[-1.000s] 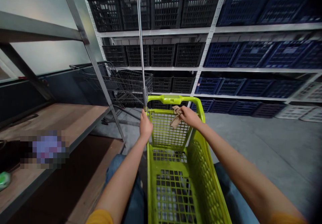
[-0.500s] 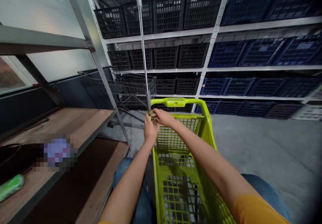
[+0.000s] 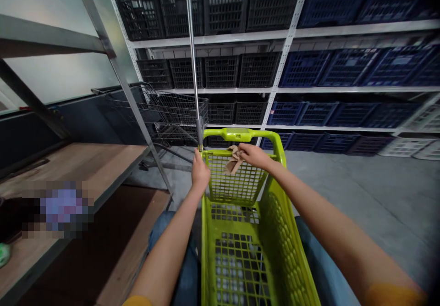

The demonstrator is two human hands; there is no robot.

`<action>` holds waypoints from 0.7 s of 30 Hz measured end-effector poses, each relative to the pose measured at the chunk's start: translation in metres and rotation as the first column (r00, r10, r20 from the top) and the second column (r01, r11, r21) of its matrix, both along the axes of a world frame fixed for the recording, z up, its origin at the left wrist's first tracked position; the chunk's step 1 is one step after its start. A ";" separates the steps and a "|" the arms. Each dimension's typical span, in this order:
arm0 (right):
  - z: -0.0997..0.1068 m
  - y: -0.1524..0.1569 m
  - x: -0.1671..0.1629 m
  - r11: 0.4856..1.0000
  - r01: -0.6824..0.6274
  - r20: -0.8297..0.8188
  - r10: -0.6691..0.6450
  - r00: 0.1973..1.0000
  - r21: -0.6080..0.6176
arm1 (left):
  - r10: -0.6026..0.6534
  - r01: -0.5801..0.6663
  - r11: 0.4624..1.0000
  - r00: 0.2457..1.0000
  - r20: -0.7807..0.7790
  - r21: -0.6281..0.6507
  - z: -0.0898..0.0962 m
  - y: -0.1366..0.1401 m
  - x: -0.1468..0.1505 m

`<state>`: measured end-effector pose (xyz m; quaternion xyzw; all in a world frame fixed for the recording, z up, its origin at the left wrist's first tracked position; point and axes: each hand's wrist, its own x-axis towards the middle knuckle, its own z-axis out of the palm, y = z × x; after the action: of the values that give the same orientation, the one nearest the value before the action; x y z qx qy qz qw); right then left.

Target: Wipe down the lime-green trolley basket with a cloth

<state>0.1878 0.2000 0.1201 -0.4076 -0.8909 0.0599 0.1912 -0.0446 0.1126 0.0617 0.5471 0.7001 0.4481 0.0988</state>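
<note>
A bright green plastic shopping cart (image 3: 230, 225) stands between my legs. My left hand (image 3: 200, 170) is closed around its left rim, just below the foot of a thin metal pole (image 3: 193, 53) that rises from the cart's corner. Some of its fingers are hidden behind the rim. Bunched in my right hand (image 3: 253, 155) is a crumpled brown paper towel (image 3: 234, 161). The towel hangs against the upper edge of the cart's far grid panel (image 3: 237, 184), under the handle (image 3: 237, 134).
Wooden shelving on a metal frame (image 3: 113, 154) stands close on the left, with a blurred-out item on it. A dark wire cart (image 3: 172, 108) is behind the pole. Racks of black crates (image 3: 222, 72) and blue crates (image 3: 305, 67) line the back. Grey floor (image 3: 343, 182) lies to the right.
My right hand has moved right, away from the pole's foot, carrying the paper towel along the cart's top edge. The left hand stays at the corner. My view has shifted slightly.
</note>
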 end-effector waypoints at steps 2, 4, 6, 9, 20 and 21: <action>0.000 0.000 0.013 0.999 0.042 0.023 -0.042 0.999 -0.009 | -0.038 0.038 0.998 0.999 -0.016 0.040 0.003 -0.003 -0.001; 0.000 0.000 0.007 0.997 0.079 0.047 -0.080 0.996 0.016 | -0.061 0.065 0.994 0.997 -0.046 0.083 0.007 -0.007 -0.001; -0.001 -0.001 -0.018 0.994 0.094 0.068 -0.098 0.993 0.062 | -0.047 0.054 0.994 0.996 -0.079 0.090 0.009 -0.009 0.002; -0.004 -0.005 -0.067 0.991 0.052 0.073 -0.062 0.995 0.126 | -0.022 0.027 0.999 0.990 -0.140 0.030 0.010 -0.009 0.004; -0.011 -0.005 -0.075 0.984 -0.148 0.036 0.145 0.989 0.101 | 0.171 -0.182 0.983 0.866 -0.470 0.020 0.035 -0.018 -0.010; -0.012 -0.004 -0.072 0.987 -0.134 0.024 0.132 0.991 0.092 | 0.150 -0.142 0.988 0.850 -0.505 0.055 0.037 -0.018 -0.009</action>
<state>0.1155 0.1957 0.1085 -0.3385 -0.9195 0.0272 0.1978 -0.0539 0.0945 0.0992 0.5919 0.7372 0.2997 -0.1276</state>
